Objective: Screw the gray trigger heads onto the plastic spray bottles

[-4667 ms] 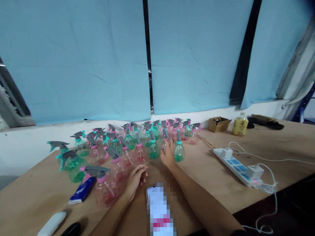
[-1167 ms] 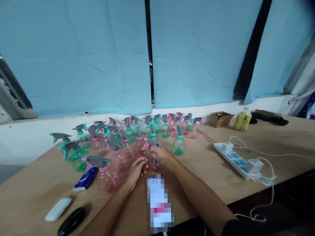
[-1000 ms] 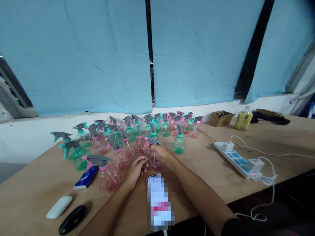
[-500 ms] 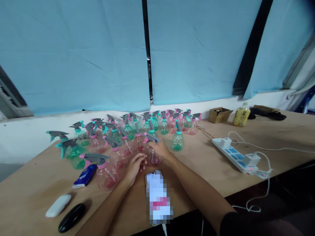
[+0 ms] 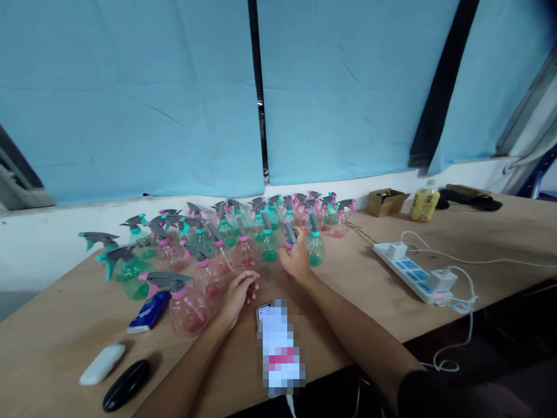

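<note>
at the front left corner of the wooden table [image 5: 65,331] lay a white oblong device [image 5: 101,364] and, just beside it, a black oblong device [image 5: 126,393]. behind them a blue packet [image 5: 148,311] lay flat, touching the nearest pink bottle [image 5: 185,305], which stood upright with its grey trigger head pointing left. a crowd of spray bottles [image 5: 217,238], pink and green mixed, all upright, ran along the far edge from the left side to about the middle.

the left hand [image 5: 237,293] rested on the table in front of that crowd, fingers loosely curled and gripping nothing, its fingertips [image 5: 252,283] close to a pink bottle but apart from it. a phone [image 5: 278,348] lay just to its right, at the front edge, between the two forearms.

the right hand [image 5: 296,262] reached further in, its back to the camera and its fingers wrapped round the body of a pink spray bottle [image 5: 289,235]. only the grey head and pink collar stood out above the knuckles; the body was hidden behind the hand. that bottle stood upright at the front of the crowd, about the middle of the table, with a green spray bottle [image 5: 314,247] just beside it on the right.

further right, well apart from the hands, a white power strip [image 5: 413,273] lay slantwise with two chargers plugged in and cables trailing off the front edge. near the far edge sat a small cardboard box [image 5: 387,201] and a yellow drink bottle [image 5: 424,203].
</note>
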A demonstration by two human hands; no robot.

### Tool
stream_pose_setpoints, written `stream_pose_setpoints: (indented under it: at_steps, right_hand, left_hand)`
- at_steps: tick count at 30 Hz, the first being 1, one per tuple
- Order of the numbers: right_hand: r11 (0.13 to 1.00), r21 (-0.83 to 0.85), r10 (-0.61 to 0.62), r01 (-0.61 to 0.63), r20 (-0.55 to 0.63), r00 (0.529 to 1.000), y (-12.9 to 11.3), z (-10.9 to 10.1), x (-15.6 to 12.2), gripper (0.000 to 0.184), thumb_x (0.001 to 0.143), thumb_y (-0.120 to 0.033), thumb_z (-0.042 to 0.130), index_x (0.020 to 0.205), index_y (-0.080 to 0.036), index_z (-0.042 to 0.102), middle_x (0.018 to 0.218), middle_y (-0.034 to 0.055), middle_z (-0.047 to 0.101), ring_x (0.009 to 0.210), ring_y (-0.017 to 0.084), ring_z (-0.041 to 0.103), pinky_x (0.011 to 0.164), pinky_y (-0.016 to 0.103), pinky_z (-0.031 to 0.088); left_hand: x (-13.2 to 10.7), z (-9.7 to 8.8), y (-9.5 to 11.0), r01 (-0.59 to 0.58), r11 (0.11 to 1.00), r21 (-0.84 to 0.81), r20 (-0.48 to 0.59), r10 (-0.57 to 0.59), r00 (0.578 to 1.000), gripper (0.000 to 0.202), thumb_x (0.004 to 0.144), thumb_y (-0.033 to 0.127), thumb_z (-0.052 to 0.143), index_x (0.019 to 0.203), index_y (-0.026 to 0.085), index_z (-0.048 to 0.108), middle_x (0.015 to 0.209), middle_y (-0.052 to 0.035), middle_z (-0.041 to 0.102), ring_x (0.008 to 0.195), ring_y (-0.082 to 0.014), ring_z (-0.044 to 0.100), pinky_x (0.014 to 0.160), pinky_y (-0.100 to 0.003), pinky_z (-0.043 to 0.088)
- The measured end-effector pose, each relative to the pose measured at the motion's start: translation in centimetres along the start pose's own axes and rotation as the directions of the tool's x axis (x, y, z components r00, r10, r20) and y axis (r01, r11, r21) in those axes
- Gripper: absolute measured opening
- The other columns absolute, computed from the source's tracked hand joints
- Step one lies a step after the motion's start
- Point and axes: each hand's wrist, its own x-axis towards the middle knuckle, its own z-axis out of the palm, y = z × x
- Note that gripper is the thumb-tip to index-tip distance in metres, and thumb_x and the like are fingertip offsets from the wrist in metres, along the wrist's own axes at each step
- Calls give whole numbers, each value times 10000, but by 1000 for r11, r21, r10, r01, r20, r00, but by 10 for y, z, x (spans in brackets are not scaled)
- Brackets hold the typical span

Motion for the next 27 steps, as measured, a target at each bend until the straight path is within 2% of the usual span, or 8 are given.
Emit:
stream_pose_setpoints:
  at_steps: [5,9,13,19,24,27]
  right_hand:
    - [972,-159,-181,172,-47,982,12,10,-2,702,710,-215,534,1363,-90,310,1162,184,548,1039,293,533,919,439,422]
    - [936,-332,-151,117,-78,986,15,14,-2,686,735,-268,542,1362,-82,334,1228,213,476,1147,361,433,966,547,350]
    - [920,-387,-96,60,-75,993,17,14,-3,644,786,-283,528,1371,-82,349,1222,209,488,1114,361,435,947,547,351]
    - [955,-286,-102,77,-73,992,22,12,3,593,844,-232,476,1400,-99,317,1246,201,505,1144,321,453,983,500,360]
    - [997,-70,-50,44,-89,995,28,14,7,625,813,-185,504,1398,-137,289,1267,174,502,1160,272,485,985,435,400]
    - [999,-33,-39,37,-77,996,26,16,6,674,791,-170,514,1405,-137,241,1279,183,479,1168,272,478,984,443,401]
  left_hand:
    - [-1,1,2,8,1000,4,3,-8,1000,280,791,441,593,898,185,626,695,19,585,500,-80,513,433,-172,290]
    - [-1,1,2,15,1000,6,4,-15,1000,275,786,440,590,886,186,621,689,20,585,498,-82,516,433,-174,285]
    - [0,1,1,22,1000,-8,6,-22,1000,291,770,453,601,895,191,619,689,21,592,496,-87,520,433,-179,286]
    - [-1,2,4,22,1000,5,4,-22,1000,311,745,470,617,879,189,623,684,16,598,490,-92,525,431,-185,285]
    - [-1,2,4,25,1000,-15,-4,-25,1000,301,751,461,602,881,190,625,678,23,592,490,-87,522,430,-184,283]
    - [0,2,4,28,999,-21,-5,-28,1000,291,752,448,595,888,192,627,676,30,584,482,-81,509,425,-183,263]
